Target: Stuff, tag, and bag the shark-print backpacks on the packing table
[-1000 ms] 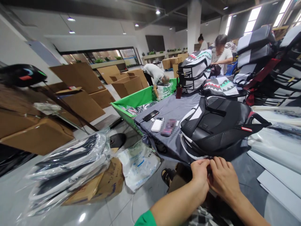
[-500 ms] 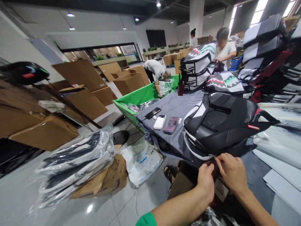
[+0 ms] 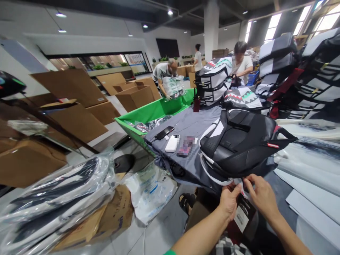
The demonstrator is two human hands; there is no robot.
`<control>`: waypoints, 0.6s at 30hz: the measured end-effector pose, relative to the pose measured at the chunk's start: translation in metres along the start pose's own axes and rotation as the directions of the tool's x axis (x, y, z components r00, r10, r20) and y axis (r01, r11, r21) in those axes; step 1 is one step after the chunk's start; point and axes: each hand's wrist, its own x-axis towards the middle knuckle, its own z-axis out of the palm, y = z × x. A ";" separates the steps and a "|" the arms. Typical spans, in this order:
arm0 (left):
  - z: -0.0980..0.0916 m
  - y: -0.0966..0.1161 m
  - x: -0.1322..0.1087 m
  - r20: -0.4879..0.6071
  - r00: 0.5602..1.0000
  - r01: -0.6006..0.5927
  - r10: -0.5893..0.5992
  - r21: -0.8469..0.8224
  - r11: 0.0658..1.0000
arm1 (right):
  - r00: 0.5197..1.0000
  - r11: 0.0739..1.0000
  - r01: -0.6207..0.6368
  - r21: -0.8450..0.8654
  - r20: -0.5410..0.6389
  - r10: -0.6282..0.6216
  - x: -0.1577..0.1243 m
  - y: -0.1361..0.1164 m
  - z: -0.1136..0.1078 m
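Observation:
A black leather-look backpack with white trim [image 3: 236,141] lies on its side at the table's near edge. Below its lower edge, my left hand [image 3: 230,201] and my right hand [image 3: 261,196] meet at a dark hang tag [image 3: 243,216] bearing a white barcode label. The fingers of both hands pinch at the tag's upper end, close to the backpack. The tag hangs down between my hands, and its lower part fades into dark shadow.
A grey cloth-covered table [image 3: 186,124] holds a phone [image 3: 164,132] and power bank [image 3: 171,143]. Shark-mouth backpacks [image 3: 214,83] are stacked beyond. A green bin [image 3: 148,113] stands left, with plastic-wrapped bags [image 3: 58,194] on the floor. Two co-workers [image 3: 168,71] [image 3: 241,63] work farther off.
My hands have drawn slightly apart, and the tag's white barcode label now faces up. The view has swung left. The far co-worker has straightened up, holding a plastic-wrapped item.

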 end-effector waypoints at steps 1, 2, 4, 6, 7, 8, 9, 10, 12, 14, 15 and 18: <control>0.000 0.000 0.001 -0.007 1.000 0.007 -0.007 0.004 1.000 | 0.998 1.000 -0.021 -0.004 -0.067 0.020 -0.006 0.006 -0.008; 0.000 0.001 0.002 -0.029 0.999 0.021 -0.020 0.010 1.000 | 0.990 0.998 -0.062 0.001 -0.125 0.061 -0.014 0.013 -0.019; 0.000 0.001 0.001 -0.093 0.995 0.051 -0.047 0.037 0.998 | 0.960 0.983 -0.184 -0.001 -0.215 0.180 -0.038 0.031 -0.053; 0.000 0.002 -0.002 -0.133 0.989 0.080 -0.069 0.077 0.994 | 0.893 0.937 -0.347 -0.051 -0.322 0.313 -0.068 0.050 -0.100; -0.001 0.003 -0.004 -0.144 0.986 0.093 -0.079 0.099 0.991 | 0.840 0.894 -0.441 -0.083 -0.390 0.378 -0.085 0.059 -0.127; -0.002 0.003 -0.004 -0.157 0.983 0.109 -0.090 0.121 0.987 | 0.767 0.831 -0.546 -0.106 -0.464 0.444 -0.102 0.066 -0.154; -0.003 0.004 -0.004 -0.169 0.980 0.131 -0.106 0.141 0.981 | 0.677 0.753 -0.648 -0.116 -0.542 0.499 -0.119 0.074 -0.181; -0.005 0.005 -0.003 -0.176 0.978 0.142 -0.114 0.156 0.978 | 0.579 0.666 -0.737 -0.116 -0.617 0.533 -0.135 0.081 -0.207; -0.010 0.005 0.002 -0.186 0.973 0.172 -0.138 0.178 0.969 | 0.409 0.510 -0.857 -0.081 -0.708 0.575 -0.164 0.098 -0.250; -0.014 0.005 0.005 -0.193 0.968 0.200 -0.161 0.203 0.958 | 0.305 0.452 -0.892 0.028 -0.700 0.646 -0.186 0.117 -0.277; -0.015 0.005 0.005 -0.194 0.966 0.212 -0.171 0.216 0.953 | 0.276 0.451 -0.887 0.098 -0.669 0.689 -0.193 0.128 -0.284; -0.015 0.007 0.004 -0.209 0.957 0.251 -0.203 0.240 0.938 | 0.248 0.480 -0.835 0.270 -0.594 0.765 -0.199 0.157 -0.282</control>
